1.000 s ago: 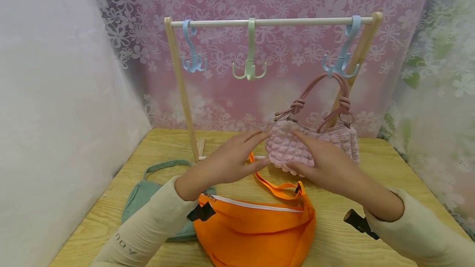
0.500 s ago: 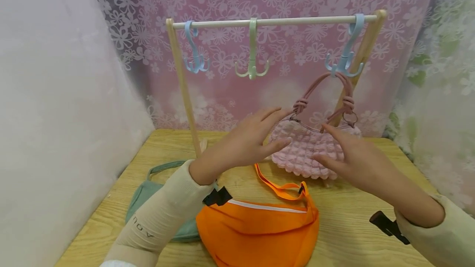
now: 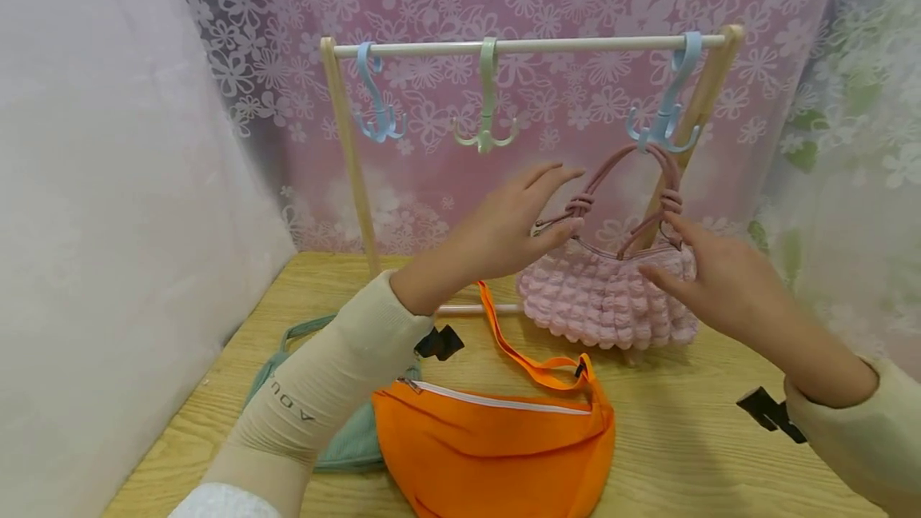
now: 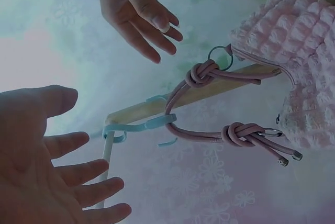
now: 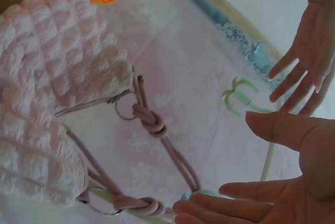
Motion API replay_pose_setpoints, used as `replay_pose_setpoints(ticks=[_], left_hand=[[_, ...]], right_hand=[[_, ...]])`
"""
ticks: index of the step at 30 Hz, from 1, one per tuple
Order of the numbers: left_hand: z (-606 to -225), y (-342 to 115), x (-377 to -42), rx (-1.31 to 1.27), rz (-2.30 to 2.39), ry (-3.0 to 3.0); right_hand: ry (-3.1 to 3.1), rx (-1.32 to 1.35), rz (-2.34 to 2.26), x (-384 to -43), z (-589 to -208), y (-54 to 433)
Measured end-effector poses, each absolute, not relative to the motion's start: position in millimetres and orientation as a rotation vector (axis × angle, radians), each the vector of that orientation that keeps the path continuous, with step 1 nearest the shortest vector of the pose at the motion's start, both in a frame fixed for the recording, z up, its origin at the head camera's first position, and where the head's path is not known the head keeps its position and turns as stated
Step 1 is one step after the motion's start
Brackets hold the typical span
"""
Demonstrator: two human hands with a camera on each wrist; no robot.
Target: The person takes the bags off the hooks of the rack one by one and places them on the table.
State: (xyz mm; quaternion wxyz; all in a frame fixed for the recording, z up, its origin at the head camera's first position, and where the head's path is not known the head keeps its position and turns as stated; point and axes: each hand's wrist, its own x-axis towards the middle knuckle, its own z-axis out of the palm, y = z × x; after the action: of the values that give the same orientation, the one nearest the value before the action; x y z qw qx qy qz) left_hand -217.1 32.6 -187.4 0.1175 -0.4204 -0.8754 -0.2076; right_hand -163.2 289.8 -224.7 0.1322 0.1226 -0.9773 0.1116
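A pink puffy handbag [image 3: 604, 294] hangs by its knotted cord handle [image 3: 612, 162] from the right light-blue hook [image 3: 665, 114]. My left hand [image 3: 504, 222] is spread at the bag's left side, its fingertips close to the left knot and overlapping the bag's upper edge in the head view. On the other side, my right hand [image 3: 734, 286] has its fingers stretched toward the right end of the bag. Both wrist views show the palms facing each other with nothing in them, and the left wrist view shows the handle looped over the hook.
The wooden rack [image 3: 348, 158] carries another blue hook [image 3: 379, 106] and a green hook [image 3: 485, 110]. An orange waist bag [image 3: 496, 446] lies on the wooden table [image 3: 691, 438] in front. Beside it, a green bag [image 3: 352, 442] lies partly under my left sleeve.
My left hand has moved up and right toward the handle. The right hand has shifted right, off the bag's front. The pink bag now shows more of its front.
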Motion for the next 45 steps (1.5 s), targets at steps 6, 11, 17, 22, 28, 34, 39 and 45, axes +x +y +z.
replay_pose_setpoints(ticks=[6,11,17,22,28,34,39,45], left_hand=[[-171.2,46.5,-231.4,-1.234,-0.613,-2.471],[-160.9,60.1,-238.4,-1.195,-0.595,-2.512],[-143.9,76.9,-242.9,-1.197,-0.619,-2.475],[-126.4,90.1,-251.2,-1.184,-0.620,-2.399],[-114.1,102.0,-265.9,-1.135,-0.452,-2.369],[-105.8,107.9,-277.1,-1.081,-0.388,-2.348],[-98.0,116.2,-284.6,-1.026,-0.323,-2.328],[-88.3,136.4,-294.0,-1.000,-0.142,-2.296]], right_hand=[[-2.785,0.287,0.334,-176.1,-221.6,304.2],[-2.800,0.217,0.373,-184.4,-222.5,316.3],[-2.807,0.175,0.447,-199.8,-214.8,328.2],[-2.799,0.133,0.597,-211.6,-207.9,336.1],[-2.723,0.065,0.819,-222.6,-209.5,339.3],[-2.641,0.027,0.902,-231.4,-211.7,335.9],[-2.621,0.023,0.891,-235.7,-212.2,333.9],[-2.598,0.007,0.934,-240.1,-212.4,331.2]])
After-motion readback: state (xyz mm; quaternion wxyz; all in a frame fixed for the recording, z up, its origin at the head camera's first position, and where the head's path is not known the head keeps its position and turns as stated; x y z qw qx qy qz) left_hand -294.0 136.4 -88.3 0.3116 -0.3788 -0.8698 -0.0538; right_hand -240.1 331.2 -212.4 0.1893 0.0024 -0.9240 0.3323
